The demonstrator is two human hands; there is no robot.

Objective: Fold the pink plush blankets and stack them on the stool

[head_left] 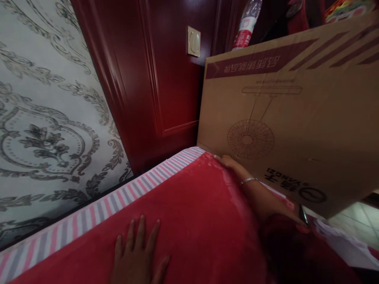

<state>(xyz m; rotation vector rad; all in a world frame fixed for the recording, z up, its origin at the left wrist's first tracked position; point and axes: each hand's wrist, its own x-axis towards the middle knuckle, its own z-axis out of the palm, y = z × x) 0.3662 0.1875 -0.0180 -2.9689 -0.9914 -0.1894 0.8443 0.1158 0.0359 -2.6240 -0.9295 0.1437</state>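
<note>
A red cover (pixel 189 205) lies over the top of a bed, with a strip of pink, grey and white striped sheet (pixel 109 209) showing along its far edge. My left hand (pixel 136 252) rests flat on the red cover, its fingers spread and nothing in them. My right hand (pixel 229 163), below a thin bracelet, reaches to the far right corner of the cover and touches its edge. Most of its fingers are hidden, so I cannot tell whether they grip the cloth.
A large cardboard box (pixel 284 130) with a fan drawing stands close against the bed's right side. A plastic bottle (pixel 247 25) is behind its top edge. Dark red wood panelling (pixel 174 90) and a patterned wall (pixel 47 118) border the far side. Tiled floor (pixel 359 221) shows at right.
</note>
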